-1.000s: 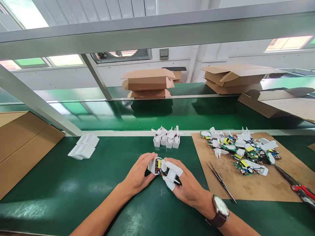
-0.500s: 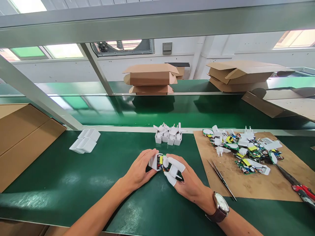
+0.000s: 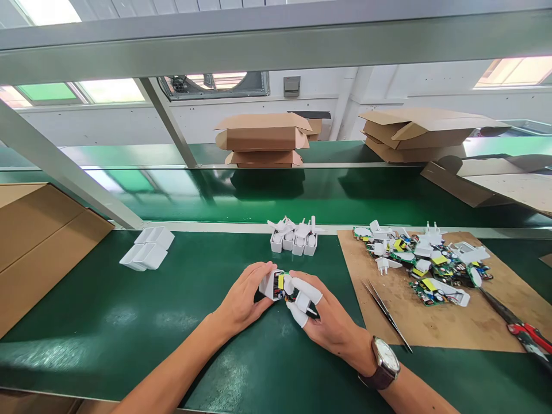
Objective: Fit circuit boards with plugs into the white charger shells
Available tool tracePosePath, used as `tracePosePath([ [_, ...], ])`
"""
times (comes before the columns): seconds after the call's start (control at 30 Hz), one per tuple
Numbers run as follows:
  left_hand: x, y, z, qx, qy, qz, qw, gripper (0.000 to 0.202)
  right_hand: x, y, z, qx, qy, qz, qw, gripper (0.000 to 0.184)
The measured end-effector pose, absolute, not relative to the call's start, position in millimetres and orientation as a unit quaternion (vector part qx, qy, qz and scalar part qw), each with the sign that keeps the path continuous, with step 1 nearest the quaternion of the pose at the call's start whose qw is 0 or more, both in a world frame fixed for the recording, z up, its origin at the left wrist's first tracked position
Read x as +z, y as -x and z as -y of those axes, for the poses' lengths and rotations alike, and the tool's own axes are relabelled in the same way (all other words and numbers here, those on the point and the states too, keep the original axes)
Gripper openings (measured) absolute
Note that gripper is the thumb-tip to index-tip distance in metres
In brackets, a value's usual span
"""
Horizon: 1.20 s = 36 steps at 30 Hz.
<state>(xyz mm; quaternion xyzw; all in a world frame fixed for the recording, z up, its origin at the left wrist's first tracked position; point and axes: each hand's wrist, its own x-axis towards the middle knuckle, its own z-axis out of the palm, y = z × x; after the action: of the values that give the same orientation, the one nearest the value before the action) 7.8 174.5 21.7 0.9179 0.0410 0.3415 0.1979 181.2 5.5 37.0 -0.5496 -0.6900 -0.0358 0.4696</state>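
My left hand (image 3: 246, 293) is closed around a white plastic housing (image 3: 266, 286), just above the green table. My right hand (image 3: 321, 305), with white finger cots on thumb and forefinger, grips a circuit board assembly (image 3: 281, 283) with a yellow component and a white plug part (image 3: 302, 301). The board's left end sits at the housing's opening; how deep it goes in is hidden. Beyond my hands, several white housings with plug parts (image 3: 294, 237) stand in a row. Off to the left lie several white housings (image 3: 147, 248) grouped together.
On a brown board (image 3: 483, 330) at right lie a pile of circuit boards and white plug parts (image 3: 425, 256), tweezers (image 3: 388, 315) and red-handled pliers (image 3: 515, 325). A large carton (image 3: 47, 253) stands at far left. Flattened cardboard boxes (image 3: 263, 135) rest on the rear shelf.
The view has shifted very slightly. Both hands keep their hold on the housing and the circuit board assembly, with no other visible movement.
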Motion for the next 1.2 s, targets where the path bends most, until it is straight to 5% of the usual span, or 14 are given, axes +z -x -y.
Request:
tracePosePath([
  [0.6,26.6,-8.1,-169.7,0.329,-0.926,-0.041,0.182,0.078,39.7,-181.2,-9.8,-0.051,0.551,0.698,0.455,0.064],
  [0.83,21.3,-7.9,-163.6,0.220,-0.907,-0.050,0.355,0.083,50.7,-186.6,-6.3,0.074,0.552,0.668,0.493,0.041],
  [1.2,28.6,-6.7,-163.5,0.206,-0.862,-0.077,0.456,0.073,26.6,-187.3,-13.3,-0.021,0.563,0.733,0.380,0.036],
])
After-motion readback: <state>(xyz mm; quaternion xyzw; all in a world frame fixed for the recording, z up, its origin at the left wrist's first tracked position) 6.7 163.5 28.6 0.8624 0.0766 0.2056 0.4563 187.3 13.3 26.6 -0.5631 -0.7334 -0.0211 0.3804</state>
